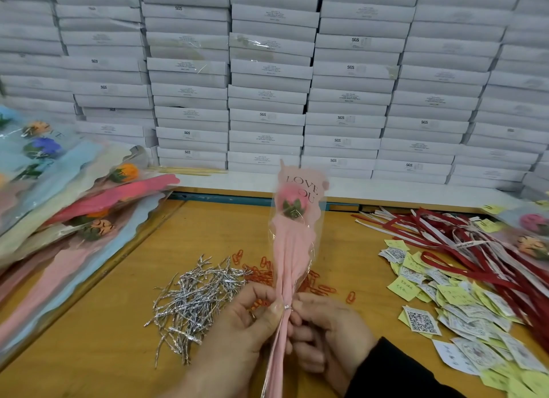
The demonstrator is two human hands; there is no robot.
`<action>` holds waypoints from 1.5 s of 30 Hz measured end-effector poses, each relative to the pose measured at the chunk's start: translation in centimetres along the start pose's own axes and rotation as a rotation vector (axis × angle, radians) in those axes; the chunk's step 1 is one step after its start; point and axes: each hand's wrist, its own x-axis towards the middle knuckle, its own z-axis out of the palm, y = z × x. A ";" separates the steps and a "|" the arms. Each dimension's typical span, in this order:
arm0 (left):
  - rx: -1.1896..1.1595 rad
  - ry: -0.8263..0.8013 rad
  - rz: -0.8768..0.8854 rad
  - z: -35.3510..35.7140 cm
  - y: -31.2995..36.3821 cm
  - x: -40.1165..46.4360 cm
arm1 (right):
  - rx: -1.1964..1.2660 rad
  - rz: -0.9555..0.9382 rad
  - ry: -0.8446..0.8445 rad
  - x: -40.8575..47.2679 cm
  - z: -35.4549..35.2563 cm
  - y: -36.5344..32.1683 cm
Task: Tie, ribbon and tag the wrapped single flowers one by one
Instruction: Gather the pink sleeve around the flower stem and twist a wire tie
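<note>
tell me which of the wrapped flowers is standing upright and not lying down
The pink wrapped flower printed LOVE YOU, gripped at its neck by the left hand and right hand. The others lie flat in the left pile and at the right edge.

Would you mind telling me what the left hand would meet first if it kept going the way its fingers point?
The left hand points right, and already pinches the pink wrapped flower; beyond it, probably the right hand.
</note>
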 end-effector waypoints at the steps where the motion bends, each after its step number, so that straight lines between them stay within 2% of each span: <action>1: 0.022 -0.004 0.014 -0.1 -0.1 0.1 | 0.019 0.030 -0.016 -0.1 0.0 -0.2; 6: 0.128 -0.011 0.057 -0.4 -0.9 0.1 | -0.110 0.150 -0.017 0.2 -1.2 -0.4; 9: 0.167 0.029 0.093 -0.4 -1.0 0.0 | -0.245 0.129 -0.006 0.3 -1.3 -0.4; 13: 0.134 0.060 0.096 -0.6 -0.6 0.1 | -0.408 0.037 0.062 0.6 -1.2 -0.3; 20: 0.041 0.109 0.074 -0.3 -0.5 0.2 | -0.516 -0.223 0.261 0.8 -0.8 0.3; 22: 0.056 0.109 0.074 -0.4 -0.5 0.2 | -0.665 -0.337 0.334 0.7 -0.7 0.5; 25: 0.053 0.075 0.038 -0.6 -0.5 0.2 | -1.047 -0.476 0.396 0.3 -0.8 0.8; 28: 0.020 0.071 -0.002 -0.6 -0.4 0.1 | -1.147 -0.556 0.365 -0.1 -0.5 0.5; 31: -0.014 0.065 -0.020 -0.5 -0.4 0.1 | -1.036 -0.575 0.326 -0.1 -0.2 -0.1; 34: 0.008 0.055 -0.016 -0.5 -0.3 0.1 | -0.798 -0.535 0.297 0.0 -0.1 -0.5; 40: 0.005 0.027 -0.029 -0.4 -0.3 0.0 | -0.519 -0.441 0.301 0.6 -0.5 0.1; 45: 0.067 0.060 -0.031 -0.5 -0.3 0.0 | -0.443 -0.434 0.289 0.7 -0.4 0.2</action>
